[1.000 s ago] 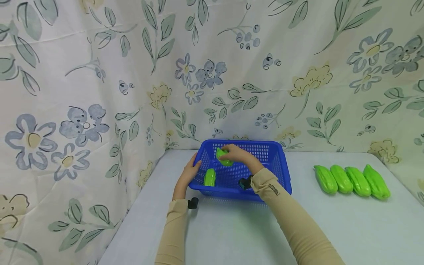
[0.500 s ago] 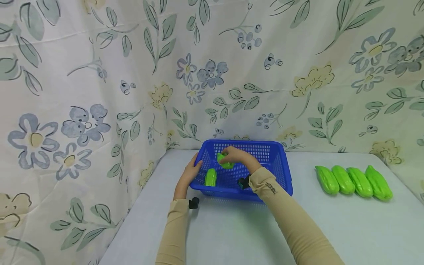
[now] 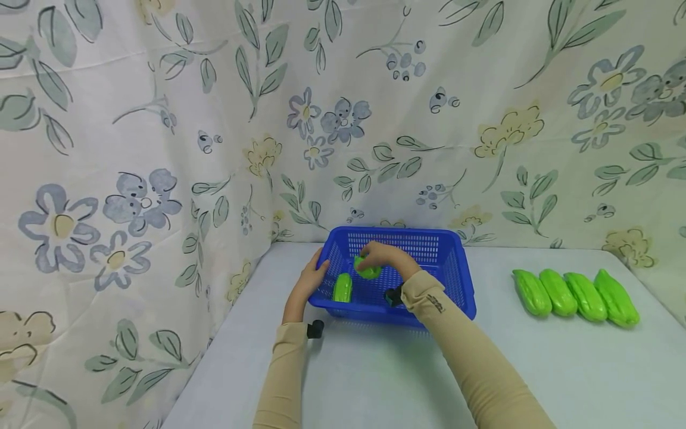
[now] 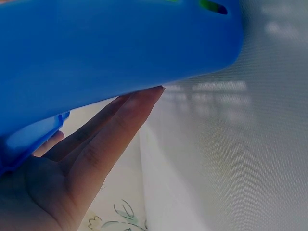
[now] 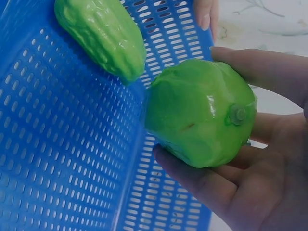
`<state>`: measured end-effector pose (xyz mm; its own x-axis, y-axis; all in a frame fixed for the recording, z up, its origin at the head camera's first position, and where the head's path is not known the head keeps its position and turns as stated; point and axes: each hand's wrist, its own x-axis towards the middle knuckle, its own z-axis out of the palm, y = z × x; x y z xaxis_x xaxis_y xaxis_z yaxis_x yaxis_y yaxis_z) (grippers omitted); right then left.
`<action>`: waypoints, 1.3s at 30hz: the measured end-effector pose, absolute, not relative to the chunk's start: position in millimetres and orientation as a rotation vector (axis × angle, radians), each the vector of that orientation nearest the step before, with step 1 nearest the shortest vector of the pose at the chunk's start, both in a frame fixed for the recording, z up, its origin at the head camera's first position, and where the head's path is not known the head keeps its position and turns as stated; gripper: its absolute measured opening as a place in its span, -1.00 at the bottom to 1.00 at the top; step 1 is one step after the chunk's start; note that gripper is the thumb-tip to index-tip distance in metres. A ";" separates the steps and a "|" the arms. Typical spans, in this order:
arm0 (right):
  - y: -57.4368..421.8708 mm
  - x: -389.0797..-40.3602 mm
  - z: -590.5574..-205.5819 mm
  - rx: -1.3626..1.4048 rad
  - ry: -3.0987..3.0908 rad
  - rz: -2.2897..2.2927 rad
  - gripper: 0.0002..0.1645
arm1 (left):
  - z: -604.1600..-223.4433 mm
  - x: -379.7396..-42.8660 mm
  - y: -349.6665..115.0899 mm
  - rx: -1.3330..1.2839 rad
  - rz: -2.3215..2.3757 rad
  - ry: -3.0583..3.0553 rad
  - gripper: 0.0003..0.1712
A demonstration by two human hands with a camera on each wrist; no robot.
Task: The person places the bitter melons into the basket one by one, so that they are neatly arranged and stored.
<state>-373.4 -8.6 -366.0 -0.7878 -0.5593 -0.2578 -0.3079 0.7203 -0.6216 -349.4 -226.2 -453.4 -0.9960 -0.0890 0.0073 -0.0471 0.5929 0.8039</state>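
My right hand (image 3: 390, 256) holds a green bitter melon (image 5: 192, 110) inside the blue plastic basket (image 3: 370, 308), thumb on one side and fingers on the other. The melon's stem end faces the right wrist camera. At the basket's left end lies a second bitter melon (image 3: 342, 289), bumpy and glossy. My left hand (image 3: 312, 279) grips the basket's left side, with the thumb over the rim. Its fingers (image 4: 113, 134) lie straight along the outer wall in the left wrist view.
Several more bitter melons (image 3: 560, 293) lie side by side on the white table (image 3: 375, 381), right of the basket. Behind the table and along its left side hangs a floral curtain (image 3: 214, 119). The basket stands close to the rear curtain.
My right hand has lowered the bitter melon a little further into the basket. My left hand keeps its grip on the rim. The head view has shifted slightly.
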 end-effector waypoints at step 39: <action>-25.1 -379.4 -382.8 -0.607 2.336 -0.702 -0.69 | -446.6 -343.6 -222.0 0.162 -1.401 -2.782 -0.33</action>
<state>-379.4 -25.1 -382.8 -0.7038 -0.5699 -0.4241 -0.2416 0.7534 -0.6116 -343.6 -222.0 -446.6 -0.9943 -0.1029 -0.0264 -0.0824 0.5912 0.8023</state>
